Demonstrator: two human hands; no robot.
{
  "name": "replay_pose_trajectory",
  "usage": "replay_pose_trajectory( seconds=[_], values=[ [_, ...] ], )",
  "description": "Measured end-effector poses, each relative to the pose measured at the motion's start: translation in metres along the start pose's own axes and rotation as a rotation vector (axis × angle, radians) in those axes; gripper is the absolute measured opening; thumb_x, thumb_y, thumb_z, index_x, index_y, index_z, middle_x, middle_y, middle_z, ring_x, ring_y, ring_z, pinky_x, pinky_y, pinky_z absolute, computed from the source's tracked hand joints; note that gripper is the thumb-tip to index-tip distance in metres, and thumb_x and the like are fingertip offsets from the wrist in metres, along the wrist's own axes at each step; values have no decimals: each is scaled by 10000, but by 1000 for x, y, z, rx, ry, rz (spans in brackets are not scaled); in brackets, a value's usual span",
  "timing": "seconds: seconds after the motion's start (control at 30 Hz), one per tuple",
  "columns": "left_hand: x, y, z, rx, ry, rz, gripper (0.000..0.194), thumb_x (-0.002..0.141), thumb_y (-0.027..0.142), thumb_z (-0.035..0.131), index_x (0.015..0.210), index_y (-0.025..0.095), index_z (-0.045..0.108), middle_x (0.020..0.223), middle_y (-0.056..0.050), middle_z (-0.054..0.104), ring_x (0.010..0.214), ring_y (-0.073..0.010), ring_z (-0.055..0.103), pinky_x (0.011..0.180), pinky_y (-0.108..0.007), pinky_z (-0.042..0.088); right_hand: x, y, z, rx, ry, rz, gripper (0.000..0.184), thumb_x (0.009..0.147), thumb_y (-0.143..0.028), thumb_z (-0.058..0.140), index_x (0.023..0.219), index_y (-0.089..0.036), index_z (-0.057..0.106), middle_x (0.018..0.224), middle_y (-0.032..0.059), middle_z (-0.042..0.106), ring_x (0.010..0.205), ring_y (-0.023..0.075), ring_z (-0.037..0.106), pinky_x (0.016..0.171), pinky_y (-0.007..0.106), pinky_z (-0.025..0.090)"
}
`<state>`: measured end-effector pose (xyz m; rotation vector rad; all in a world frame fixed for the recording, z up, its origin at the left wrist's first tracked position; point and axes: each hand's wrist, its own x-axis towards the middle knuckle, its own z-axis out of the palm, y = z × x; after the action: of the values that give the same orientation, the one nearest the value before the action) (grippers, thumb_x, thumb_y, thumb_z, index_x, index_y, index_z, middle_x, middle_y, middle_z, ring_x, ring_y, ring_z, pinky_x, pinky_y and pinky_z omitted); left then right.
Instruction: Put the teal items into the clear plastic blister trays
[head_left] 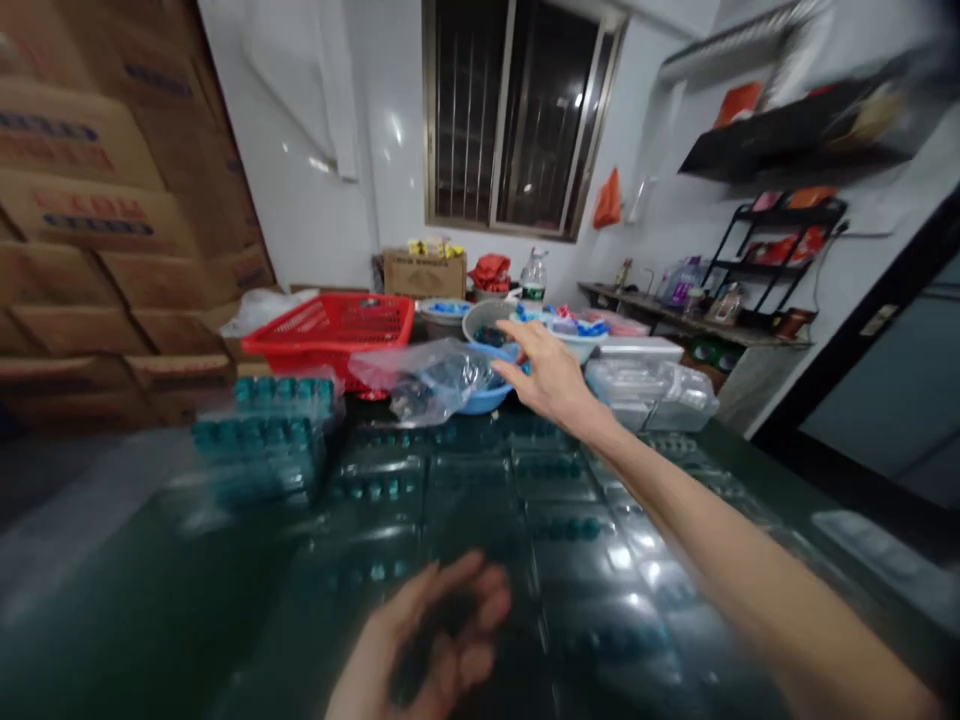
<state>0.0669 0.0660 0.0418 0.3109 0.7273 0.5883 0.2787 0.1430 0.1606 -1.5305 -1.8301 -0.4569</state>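
Light: we see dim indoor light, its source out of view, and a dark window (517, 110).
Glare: white highlights streak the plastic trays (622, 580) and the white wall (390, 130).
Blur: we get a smeared lower hand (435, 640) and black shelf (810, 130).
Edges: we see cardboard boxes (90, 220) stretched and tilted by distortion.

Glossy dark green worktop (112, 620), shiny clear plastic blister trays (465, 490), crinkled thin clear plastic bag (420, 380), smooth blue plastic bowl (480, 400), red plastic basket (330, 335), matt brown cardboard boxes (90, 220), glossy white wall (300, 180)
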Motion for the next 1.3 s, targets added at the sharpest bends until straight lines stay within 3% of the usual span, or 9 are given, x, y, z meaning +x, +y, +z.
replay_pose_trajectory(
  seconds=[0.07,0.17,0.3,0.53,0.77,0.97,1.13,1.23,1.3],
  values=[
    [6,-4,2,-115,-86,-7,436,747,287,525,1136,98,472,1131,-180,544,1029,-313,505,717,-368,462,-61,-24,-6,157,-94,-84,270,815,-240,453,1074,-186,503,990,55,537,930,181,483,798,308,357],
    [10,-15,7,-194,-124,-17,397,757,292,508,1100,90,508,1024,-161,603,919,-284,573,784,-422,427,-139,-56,-22,252,-318,-61,187,809,-163,452,956,-209,559,902,31,574,829,156,489,748,302,348],
    [9,-33,16,-179,-200,-31,391,776,305,476,1095,84,520,1000,-151,614,828,-242,597,804,-428,416,-189,-66,-27,214,-456,38,197,792,-109,445,922,-211,553,866,19,579,785,165,450,690,314,323],
    [11,-60,33,-60,-200,-66,323,771,305,481,977,84,594,865,-115,652,771,-203,604,740,-341,465,-210,-55,-32,94,-440,95,148,738,-172,532,879,-212,550,837,23,568,778,186,421,681,337,297],
    [20,-79,37,4,-179,-127,286,763,296,492,909,76,603,736,-101,651,703,-244,613,718,-470,459,-231,-40,-37,262,-346,244,169,807,-98,402,768,-185,543,742,7,556,717,131,455,711,293,323],
    [22,-83,41,60,-75,-109,249,742,241,526,893,60,604,726,-86,646,610,-153,600,696,-325,485,-242,-38,-40,315,-390,303,136,707,-144,572,826,-209,559,823,-4,548,803,146,464,750,301,332],
    [19,-82,43,55,-109,-128,253,743,266,526,885,72,604,791,-103,641,710,-175,607,713,-310,477,-247,-44,-38,357,-315,380,147,713,-117,539,829,-206,557,830,4,564,812,151,485,828,350,316],
    [19,-83,41,111,-100,-105,271,733,281,540,912,84,594,792,-106,633,720,-193,602,672,-338,485,-248,-44,-38,486,-210,509,108,724,-157,535,816,-199,572,790,14,579,767,152,505,782,333,365],
    [19,-85,38,203,-78,-46,258,713,270,568,914,109,589,775,-84,625,670,-171,592,558,-284,484,-249,-42,-38,676,-160,675,98,716,-194,558,809,-191,588,749,13,587,710,143,523,680,285,410]
  ],
)
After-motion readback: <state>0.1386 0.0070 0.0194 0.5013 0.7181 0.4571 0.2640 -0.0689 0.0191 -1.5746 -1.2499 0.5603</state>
